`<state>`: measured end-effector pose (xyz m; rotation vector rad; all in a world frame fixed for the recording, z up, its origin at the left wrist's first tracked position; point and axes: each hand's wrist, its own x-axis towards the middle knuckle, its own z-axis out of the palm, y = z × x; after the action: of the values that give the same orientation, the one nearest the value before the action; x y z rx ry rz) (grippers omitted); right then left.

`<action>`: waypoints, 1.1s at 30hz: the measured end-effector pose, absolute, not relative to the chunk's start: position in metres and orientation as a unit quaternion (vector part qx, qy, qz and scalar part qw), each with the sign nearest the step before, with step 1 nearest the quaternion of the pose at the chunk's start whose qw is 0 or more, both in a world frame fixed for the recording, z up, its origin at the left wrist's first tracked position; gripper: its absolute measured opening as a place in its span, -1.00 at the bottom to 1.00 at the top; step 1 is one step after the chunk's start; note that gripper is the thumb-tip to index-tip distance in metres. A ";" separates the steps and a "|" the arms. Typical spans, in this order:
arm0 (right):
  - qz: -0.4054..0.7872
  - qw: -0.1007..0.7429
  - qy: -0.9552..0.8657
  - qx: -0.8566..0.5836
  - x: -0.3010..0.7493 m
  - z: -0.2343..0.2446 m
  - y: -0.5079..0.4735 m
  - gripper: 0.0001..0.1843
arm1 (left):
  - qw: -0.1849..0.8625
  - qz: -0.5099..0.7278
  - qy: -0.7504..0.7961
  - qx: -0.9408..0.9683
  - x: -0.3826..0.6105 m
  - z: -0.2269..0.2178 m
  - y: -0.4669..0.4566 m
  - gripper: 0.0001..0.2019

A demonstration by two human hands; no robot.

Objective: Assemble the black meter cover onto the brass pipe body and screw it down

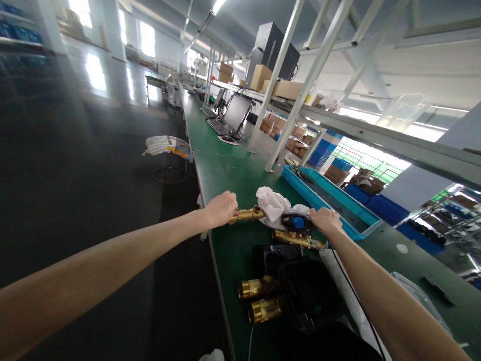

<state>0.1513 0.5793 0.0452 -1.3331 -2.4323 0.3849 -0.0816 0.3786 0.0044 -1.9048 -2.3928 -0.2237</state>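
My left hand [221, 209] is closed around the end of a brass pipe fitting [248, 214], which lies across the green workbench [240, 175]. A crumpled white cloth [272, 205] lies against the fitting's far end. My right hand [326, 220] rests at the cloth's edge, next to a black unit with a blue knob [296, 221]. Whether it grips anything is hidden. Below that unit lies a second brass pipe [296, 239]. Nearer me, two threaded brass fittings [252, 288] [264, 310] lie partly under a black bag [308, 296].
A blue tray [330, 200] stands just beyond my right hand. Farther along the bench are a monitor [236, 113] and a keyboard [219, 127]. Cardboard boxes [285, 89] sit on an overhead shelf. A dark floor lies left of the bench edge.
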 end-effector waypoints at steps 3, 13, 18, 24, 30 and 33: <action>0.073 0.139 -0.914 -0.373 0.115 0.044 0.562 -0.73 | 0.040 -0.071 -0.788 -0.611 -0.081 0.004 0.383 -0.83; 0.008 -0.002 -0.985 -0.175 0.039 0.013 0.531 -0.77 | 0.041 -0.076 -0.786 -0.612 -0.084 0.007 0.380 -0.82; -0.013 -0.027 -0.986 -0.161 0.031 0.012 0.537 -0.79 | 0.027 -0.084 -0.789 -0.609 -0.089 0.005 0.380 -0.81; -0.042 -0.045 -0.980 -0.190 0.024 0.008 0.537 -0.76 | 0.019 -0.086 -0.791 -0.605 -0.087 0.006 0.378 -0.83; -0.044 -0.061 -0.975 -0.208 0.022 0.009 0.538 -0.78 | 0.014 -0.079 -0.801 -0.593 -0.089 0.009 0.382 -0.81; -0.037 -0.054 -0.975 -0.210 0.023 0.011 0.537 -0.79 | 0.011 -0.079 -0.801 -0.594 -0.089 0.010 0.383 -0.79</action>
<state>0.0226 0.5371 0.0115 -0.6846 -3.1749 -0.1209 -0.0893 0.3832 0.0105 -1.8527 -2.4984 -0.2459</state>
